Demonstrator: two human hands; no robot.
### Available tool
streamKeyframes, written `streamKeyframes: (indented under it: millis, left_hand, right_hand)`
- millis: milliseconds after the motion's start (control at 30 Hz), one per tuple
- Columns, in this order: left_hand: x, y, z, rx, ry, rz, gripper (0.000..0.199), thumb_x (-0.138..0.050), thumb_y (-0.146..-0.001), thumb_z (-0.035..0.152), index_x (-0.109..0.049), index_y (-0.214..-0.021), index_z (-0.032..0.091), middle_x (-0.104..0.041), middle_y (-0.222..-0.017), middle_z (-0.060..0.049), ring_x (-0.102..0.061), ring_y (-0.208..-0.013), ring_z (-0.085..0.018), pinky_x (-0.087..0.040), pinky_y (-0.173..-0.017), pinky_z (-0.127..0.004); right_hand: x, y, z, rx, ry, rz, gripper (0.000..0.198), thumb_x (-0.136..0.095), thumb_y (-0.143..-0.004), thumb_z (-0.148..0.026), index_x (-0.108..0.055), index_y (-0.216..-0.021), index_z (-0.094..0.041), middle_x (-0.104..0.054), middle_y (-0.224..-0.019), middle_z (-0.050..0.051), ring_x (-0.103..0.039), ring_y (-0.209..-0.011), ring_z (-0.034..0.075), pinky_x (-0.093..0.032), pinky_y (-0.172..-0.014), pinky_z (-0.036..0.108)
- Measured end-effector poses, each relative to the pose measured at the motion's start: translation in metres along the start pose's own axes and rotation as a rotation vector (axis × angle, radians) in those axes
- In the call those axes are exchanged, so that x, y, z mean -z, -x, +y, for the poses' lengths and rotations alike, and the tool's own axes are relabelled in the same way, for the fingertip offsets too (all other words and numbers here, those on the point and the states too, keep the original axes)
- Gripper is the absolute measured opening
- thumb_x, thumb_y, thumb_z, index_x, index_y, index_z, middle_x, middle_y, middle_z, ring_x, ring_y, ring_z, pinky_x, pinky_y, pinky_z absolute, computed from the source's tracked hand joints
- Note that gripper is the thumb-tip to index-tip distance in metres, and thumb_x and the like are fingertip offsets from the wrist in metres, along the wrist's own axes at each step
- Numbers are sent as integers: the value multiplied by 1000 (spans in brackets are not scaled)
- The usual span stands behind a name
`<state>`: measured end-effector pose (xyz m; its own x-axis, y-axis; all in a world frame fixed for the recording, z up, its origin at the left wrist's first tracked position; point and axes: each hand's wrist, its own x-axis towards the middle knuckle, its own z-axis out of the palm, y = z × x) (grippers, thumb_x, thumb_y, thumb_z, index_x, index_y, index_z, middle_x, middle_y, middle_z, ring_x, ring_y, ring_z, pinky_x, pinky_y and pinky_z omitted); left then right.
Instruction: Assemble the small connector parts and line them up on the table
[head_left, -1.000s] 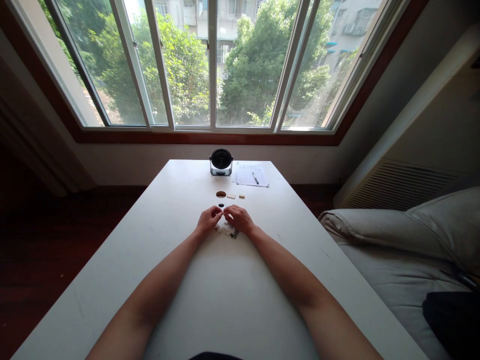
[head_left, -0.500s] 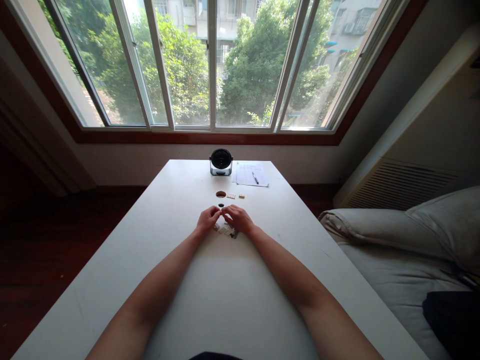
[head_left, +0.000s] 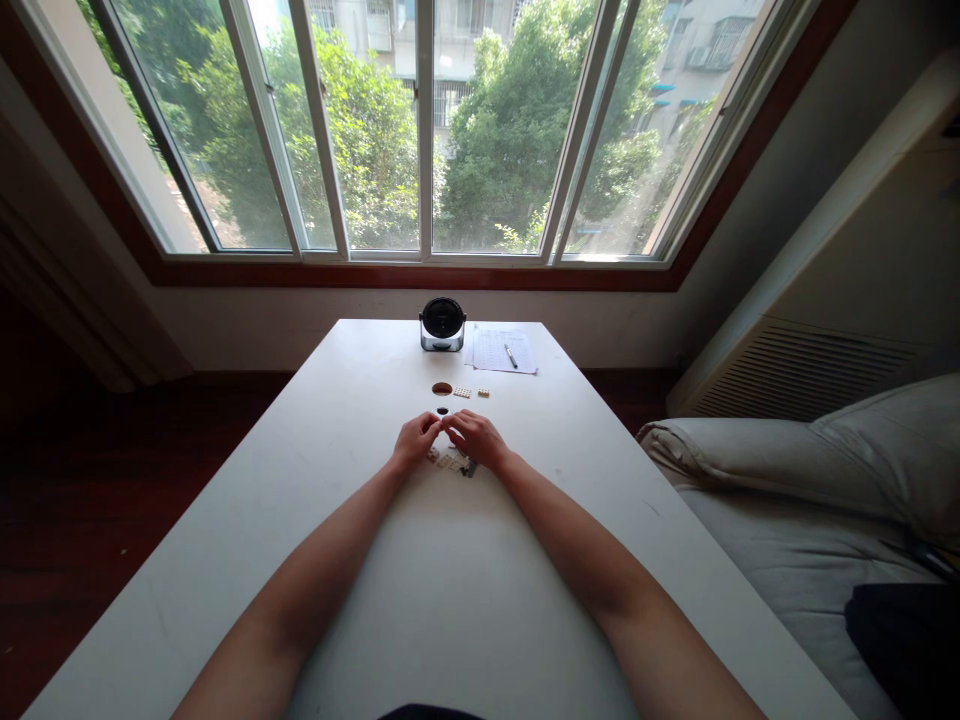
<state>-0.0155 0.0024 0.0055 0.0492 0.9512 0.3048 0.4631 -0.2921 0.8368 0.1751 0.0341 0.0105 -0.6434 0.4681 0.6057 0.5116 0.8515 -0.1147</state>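
My left hand (head_left: 417,438) and my right hand (head_left: 476,437) meet fingertip to fingertip above the white table. Both are closed in a pinch, and whatever lies between the fingers is too small to make out. Just below and between them lies a cluster of small beige, brownish and dark pieces (head_left: 452,460), partly covered by my right hand. Beyond the fingertips is a small dark round thing (head_left: 442,410). Farther off, two beige pieces with rows of dots, a larger one (head_left: 462,393) and a smaller one (head_left: 484,393), lie side by side.
A brown-edged oval (head_left: 442,389), perhaps a hole, marks the table (head_left: 450,600). At the far end stand a black round device on a stand (head_left: 442,322) and a paper sheet (head_left: 495,352) with a pen (head_left: 511,356). A grey sofa (head_left: 780,500) flanks the right side.
The fingers of both hands have shifted very slightly at the pinch. Everything on the table stays in place.
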Motion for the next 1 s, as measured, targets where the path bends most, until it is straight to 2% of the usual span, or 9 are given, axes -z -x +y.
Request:
streamKeyframes:
  millis: [600,1000]
  left_hand:
    - [0,0,-2,-2,11,-18,30,-46,-92,41,-66,-84,20,-67,-76,-1,-60,-68,-14,-45,-63,-23]
    - [0,0,1,-38,-39,36,24,-52,-91,36,-69,-96,21,-70,-82,-2,-60,-69,-14,-46,-65,-25]
  right_hand:
    - [4,-2,-5,9,-9,7,13,-51,-98,-20,-63,-101,-23,-67,-88,5,-57,-86,18,-44,-74,28]
    - [-1,-1,-2,-40,-8,28,12,-53,-99,-23,-65,-100,-22,-65,-82,4,-57,-81,17,-43,-73,27]
